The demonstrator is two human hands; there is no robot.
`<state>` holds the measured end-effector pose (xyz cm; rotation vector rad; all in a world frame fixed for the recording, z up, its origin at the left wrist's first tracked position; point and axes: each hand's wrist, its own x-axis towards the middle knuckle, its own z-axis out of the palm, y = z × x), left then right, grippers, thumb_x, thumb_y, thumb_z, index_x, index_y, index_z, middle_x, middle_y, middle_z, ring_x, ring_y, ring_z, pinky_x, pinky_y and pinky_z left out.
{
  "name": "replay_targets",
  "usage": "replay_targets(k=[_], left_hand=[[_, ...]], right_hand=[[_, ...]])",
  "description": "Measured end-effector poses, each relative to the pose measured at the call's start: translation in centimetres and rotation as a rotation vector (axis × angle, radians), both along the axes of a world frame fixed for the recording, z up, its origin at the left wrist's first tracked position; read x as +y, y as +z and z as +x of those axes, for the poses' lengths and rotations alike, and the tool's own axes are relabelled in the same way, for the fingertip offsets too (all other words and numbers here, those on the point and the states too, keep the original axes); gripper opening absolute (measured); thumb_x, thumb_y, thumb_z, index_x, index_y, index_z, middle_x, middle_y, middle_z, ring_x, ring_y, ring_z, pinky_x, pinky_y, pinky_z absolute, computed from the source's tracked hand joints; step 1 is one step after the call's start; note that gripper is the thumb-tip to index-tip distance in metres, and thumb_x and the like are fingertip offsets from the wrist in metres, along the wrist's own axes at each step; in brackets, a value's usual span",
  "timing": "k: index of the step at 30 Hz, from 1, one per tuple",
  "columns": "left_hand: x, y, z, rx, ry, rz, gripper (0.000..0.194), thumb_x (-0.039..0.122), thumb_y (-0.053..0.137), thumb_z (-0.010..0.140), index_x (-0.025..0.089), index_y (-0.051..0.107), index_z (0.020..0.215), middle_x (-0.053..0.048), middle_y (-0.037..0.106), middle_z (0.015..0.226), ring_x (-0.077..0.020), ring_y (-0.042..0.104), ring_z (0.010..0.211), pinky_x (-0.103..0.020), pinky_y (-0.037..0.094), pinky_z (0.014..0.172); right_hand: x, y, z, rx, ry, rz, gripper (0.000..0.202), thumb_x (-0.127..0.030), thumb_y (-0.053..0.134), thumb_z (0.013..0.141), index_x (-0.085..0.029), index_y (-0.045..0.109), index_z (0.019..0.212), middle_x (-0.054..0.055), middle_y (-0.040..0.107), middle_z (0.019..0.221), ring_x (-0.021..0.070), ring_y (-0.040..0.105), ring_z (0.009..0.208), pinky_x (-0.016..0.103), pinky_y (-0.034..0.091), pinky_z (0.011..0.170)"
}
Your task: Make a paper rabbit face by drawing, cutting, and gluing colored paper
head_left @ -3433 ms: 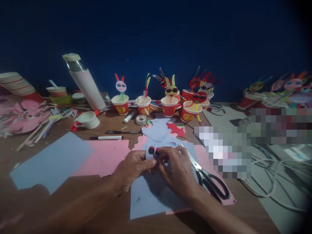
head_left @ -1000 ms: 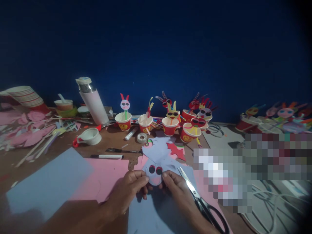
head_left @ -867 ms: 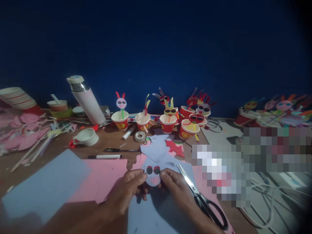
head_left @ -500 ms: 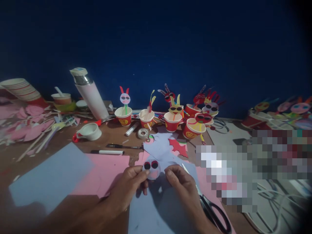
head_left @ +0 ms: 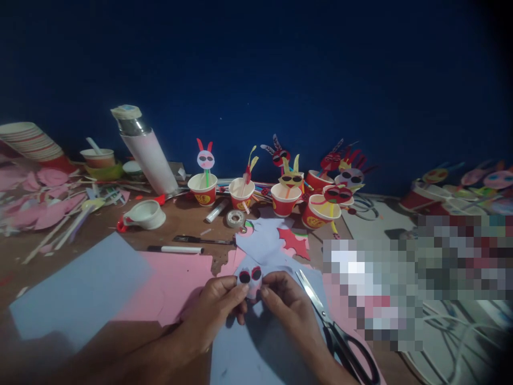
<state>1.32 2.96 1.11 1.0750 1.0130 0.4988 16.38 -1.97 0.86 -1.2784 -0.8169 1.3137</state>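
A small, pale paper face (head_left: 254, 287) with two black oval eyes edged in red is held up between my hands. My left hand (head_left: 216, 307) pinches its left edge between thumb and fingers. On the opposite edge, the thumb and fingers of my right hand (head_left: 290, 307) are closed on the paper too, and the face bows slightly. Below it lies a pale blue-grey sheet (head_left: 236, 358). Black-handled scissors (head_left: 326, 318) rest beside my right hand, blades pointing away. Red scalloped paper (head_left: 293, 243) and pale scraps (head_left: 258, 243) lie just beyond the face.
Red paper cups (head_left: 202, 190) holding paper-faced figures line the back. A thermos (head_left: 146, 155), a white cup (head_left: 146, 215), a marker (head_left: 176, 249), a black pen (head_left: 204, 240) and a tape roll (head_left: 235, 218) lie farther off. Pink cutouts (head_left: 36, 200) heap at left; cables (head_left: 452, 326) lie right.
My right hand has moved left from beside the paper face and now grips its right edge. The face, flatter before, is now slightly curved. The camera view has shifted a little.
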Motion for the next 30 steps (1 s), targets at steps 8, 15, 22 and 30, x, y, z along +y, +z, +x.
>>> replay_targets(k=[8, 15, 22, 30], left_hand=[[-0.04, -0.14, -0.37, -0.146, -0.026, -0.06, 0.027, 0.04, 0.058, 0.075, 0.013, 0.06, 0.079, -0.002, 0.057, 0.066, -0.0119, 0.054, 0.054, -0.023, 0.038, 0.048], [0.04, 0.49, -0.05, -0.037, -0.021, -0.028, 0.02, 0.033, 0.059, 0.073, 0.013, 0.059, 0.074, 0.0, 0.054, 0.062, -0.0096, 0.048, 0.051, -0.021, 0.037, 0.046], [0.13, 0.7, 0.13, -0.006, -0.018, -0.008, 0.023, 0.035, 0.06, 0.072, 0.012, 0.061, 0.072, 0.0, 0.055, 0.06, -0.0098, 0.048, 0.051, -0.02, 0.036, 0.045], [0.04, 0.77, 0.01, -0.004, -0.054, -0.004, 0.024, 0.036, 0.058, 0.073, 0.012, 0.061, 0.073, 0.0, 0.053, 0.061, -0.0097, 0.048, 0.051, -0.02, 0.036, 0.045]], right_hand=[[-0.18, 0.08, -0.03, -0.019, -0.032, -0.013, 0.022, -0.035, 0.067, 0.072, -0.019, 0.057, 0.083, -0.002, 0.053, 0.068, 0.0119, 0.049, 0.062, 0.023, 0.037, 0.057], [-0.53, 0.34, -0.19, -0.254, 0.042, -0.008, 0.012, -0.028, 0.059, 0.077, -0.019, 0.057, 0.085, 0.0, 0.055, 0.071, 0.0134, 0.051, 0.065, 0.025, 0.041, 0.059], [-0.62, 0.67, -0.01, -0.581, -0.035, 0.294, 0.007, -0.016, 0.058, 0.077, -0.023, 0.059, 0.079, 0.001, 0.058, 0.079, 0.0165, 0.053, 0.076, 0.029, 0.041, 0.07], [-0.77, 0.41, -0.04, -0.603, 0.02, 0.159, 0.003, -0.02, 0.059, 0.077, -0.023, 0.059, 0.077, -0.001, 0.057, 0.072, 0.0157, 0.052, 0.07, 0.029, 0.04, 0.069]])
